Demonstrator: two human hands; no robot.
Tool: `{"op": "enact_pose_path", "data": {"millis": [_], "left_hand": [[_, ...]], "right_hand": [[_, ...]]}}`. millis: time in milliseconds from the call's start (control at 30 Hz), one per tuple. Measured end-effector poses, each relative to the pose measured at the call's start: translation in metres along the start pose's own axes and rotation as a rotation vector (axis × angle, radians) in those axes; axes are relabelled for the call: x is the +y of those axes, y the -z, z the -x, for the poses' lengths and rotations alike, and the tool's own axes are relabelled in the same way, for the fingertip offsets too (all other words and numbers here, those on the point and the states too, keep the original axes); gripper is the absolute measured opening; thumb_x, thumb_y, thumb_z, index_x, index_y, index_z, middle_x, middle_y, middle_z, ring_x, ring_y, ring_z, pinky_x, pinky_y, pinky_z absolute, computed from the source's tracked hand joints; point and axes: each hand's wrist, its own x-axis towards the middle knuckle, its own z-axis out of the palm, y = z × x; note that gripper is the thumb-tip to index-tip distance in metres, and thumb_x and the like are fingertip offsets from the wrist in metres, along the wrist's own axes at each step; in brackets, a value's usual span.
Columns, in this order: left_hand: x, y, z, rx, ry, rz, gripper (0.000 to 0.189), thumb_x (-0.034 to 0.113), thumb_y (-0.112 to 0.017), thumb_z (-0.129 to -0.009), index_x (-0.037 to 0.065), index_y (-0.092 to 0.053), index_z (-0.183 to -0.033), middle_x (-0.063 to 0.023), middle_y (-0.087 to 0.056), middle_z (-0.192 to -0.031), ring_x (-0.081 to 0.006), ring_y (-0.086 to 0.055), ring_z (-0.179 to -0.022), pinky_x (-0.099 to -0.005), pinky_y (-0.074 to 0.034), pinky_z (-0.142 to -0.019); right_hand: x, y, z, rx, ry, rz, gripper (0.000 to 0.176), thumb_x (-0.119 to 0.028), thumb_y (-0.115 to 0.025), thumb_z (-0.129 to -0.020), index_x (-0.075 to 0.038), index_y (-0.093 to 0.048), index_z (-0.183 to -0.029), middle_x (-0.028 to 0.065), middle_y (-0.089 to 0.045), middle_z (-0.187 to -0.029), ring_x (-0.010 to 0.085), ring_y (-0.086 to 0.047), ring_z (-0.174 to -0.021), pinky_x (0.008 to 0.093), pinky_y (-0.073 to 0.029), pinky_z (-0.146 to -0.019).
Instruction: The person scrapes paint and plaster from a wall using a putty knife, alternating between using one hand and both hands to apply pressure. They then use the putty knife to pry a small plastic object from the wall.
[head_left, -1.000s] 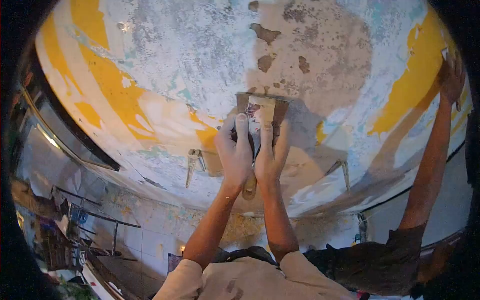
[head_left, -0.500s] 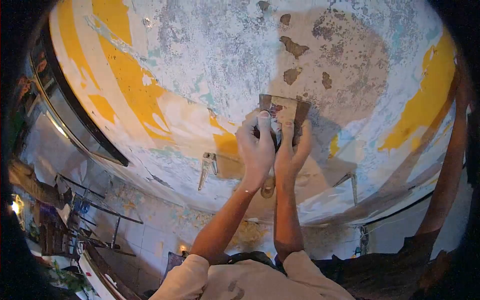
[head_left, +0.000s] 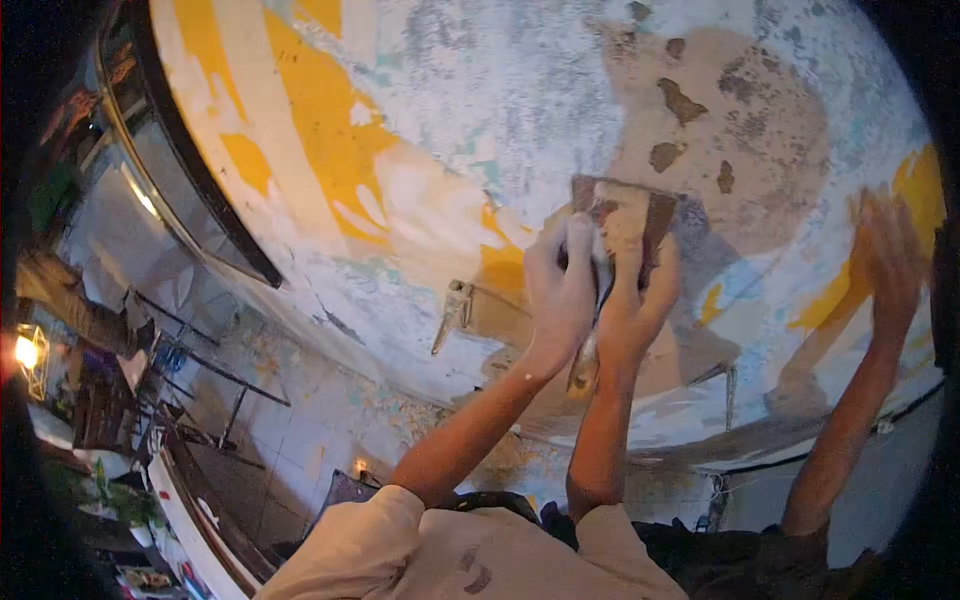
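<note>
Scraper (head_left: 622, 200) was on the wall (head_left: 480, 120), up and right of the left bracket (head_left: 452, 318). Had my left fingers (head_left: 580, 238) and right fingers (head_left: 628, 250) clamped round it. Figured it'd be light, pretty stiff, and best gripped low on the blade (head_left: 658, 218).

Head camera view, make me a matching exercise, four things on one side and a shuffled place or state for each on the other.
1. Scraper
2. Other person's hand
3. Lamp
4. Wearer's shirt

A. Lit, at the far left
B. Tan with a dark mark
C. Held in the left hand and right hand
D. By yellow paint, at the right

Pairs: 1-C, 2-D, 3-A, 4-B
</note>
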Motion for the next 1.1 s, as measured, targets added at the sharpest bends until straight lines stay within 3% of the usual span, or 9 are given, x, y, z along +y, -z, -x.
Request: {"op": "enact_pose_path", "data": {"millis": [67,167,367,600,700,800,900,1000,1100], "left_hand": [[-0.009,0.018,0.021,0.037,0.117,0.057,0.033,0.023,-0.05,-0.105,-0.001,-0.055,-0.084,0.0008,-0.046,-0.073,-0.0083,-0.041,-0.071,-0.0277,-0.037,-0.061],[-0.061,0.045,0.049,0.0,0.22,0.051,0.033,0.024,-0.05,-0.106,0.0,-0.057,-0.084,0.0026,-0.047,-0.073,-0.007,-0.041,-0.071,-0.026,-0.036,-0.061],[-0.055,0.039,0.045,0.029,0.268,0.129,0.033,0.024,-0.049,-0.106,0.0,-0.06,-0.087,0.0034,-0.05,-0.074,-0.0058,-0.043,-0.071,-0.0257,-0.037,-0.06],[-0.072,0.012,0.061,0.151,0.329,0.247,0.036,0.031,-0.049,-0.107,0.0,-0.062,-0.095,0.0014,-0.055,-0.077,-0.0077,-0.047,-0.067,-0.0265,-0.039,-0.058],[-0.082,0.023,0.065,0.027,0.325,0.102,0.03,0.027,-0.052,-0.105,-0.002,-0.061,-0.098,-0.0051,-0.06,-0.082,-0.0109,-0.053,-0.076,-0.0301,-0.044,-0.067],[-0.098,0.039,0.05,-0.016,-0.203,-0.385,0.031,0.027,-0.053,-0.104,-0.002,-0.061,-0.098,-0.0082,-0.06,-0.082,-0.0129,-0.056,-0.076,-0.0313,-0.045,-0.067],[-0.085,0.05,0.046,-0.095,-0.124,-0.374,0.031,0.027,-0.054,-0.104,-0.003,-0.062,-0.096,-0.0083,-0.06,-0.078,-0.0141,-0.057,-0.072,-0.0327,-0.047,-0.066],[-0.07,0.038,0.051,-0.068,0.324,0.064,0.032,0.026,-0.055,-0.104,-0.003,-0.063,-0.094,-0.0061,-0.059,-0.073,-0.0131,-0.055,-0.068,-0.0318,-0.046,-0.064],[-0.073,0.029,0.054,-0.056,0.385,0.163,0.031,0.026,-0.055,-0.104,-0.002,-0.064,-0.093,-0.0025,-0.058,-0.072,-0.0113,-0.054,-0.064,-0.0294,-0.045,-0.06]], "right_hand": [[0.001,-0.004,0.007,-0.136,0.103,-0.008,0.023,-0.018,-0.059,-0.099,0.004,-0.059,-0.105,0.0196,-0.067,-0.092,0.0287,-0.063,-0.082,0.0418,-0.049,-0.077],[0.013,-0.004,0.021,-0.294,-0.123,0.011,0.018,-0.017,-0.059,-0.098,0.001,-0.058,-0.097,0.0166,-0.066,-0.083,0.0291,-0.061,-0.073,0.0407,-0.048,-0.072],[0.034,0.004,0.022,-0.338,0.164,0.253,0.019,-0.017,-0.059,-0.099,0.0,-0.055,-0.092,0.015,-0.063,-0.074,0.0239,-0.06,-0.068,0.0381,-0.047,-0.065],[0.069,0.019,0.035,-0.329,-0.028,0.162,0.025,-0.019,-0.06,-0.099,0.004,-0.057,-0.105,0.0204,-0.065,-0.087,0.0265,-0.063,-0.075,0.0398,-0.049,-0.069],[0.069,0.021,0.034,-0.332,-0.057,0.219,0.025,-0.018,-0.06,-0.099,0.005,-0.057,-0.107,0.0216,-0.065,-0.089,0.0278,-0.064,-0.077,0.0394,-0.05,-0.07],[0.062,0.022,0.028,-0.361,-0.061,0.285,0.022,-0.019,-0.06,-0.099,0.003,-0.056,-0.103,0.0204,-0.066,-0.087,0.0298,-0.065,-0.078,0.0399,-0.05,-0.071],[0.051,0.02,0.026,-0.371,-0.096,0.242,0.021,-0.019,-0.059,-0.099,0.001,-0.055,-0.098,0.0196,-0.067,-0.085,0.034,-0.066,-0.079,0.0419,-0.049,-0.072],[0.048,0.016,0.03,-0.31,-0.065,0.274,0.021,-0.02,-0.059,-0.099,0.001,-0.055,-0.096,0.0197,-0.066,-0.084,0.0371,-0.066,-0.079,0.0442,-0.048,-0.073],[0.052,0.021,0.031,-0.293,0.021,0.412,0.022,-0.02,-0.06,-0.098,0.001,-0.057,-0.099,0.0206,-0.066,-0.083,0.0389,-0.064,-0.077,0.0462,-0.047,-0.072]]}}
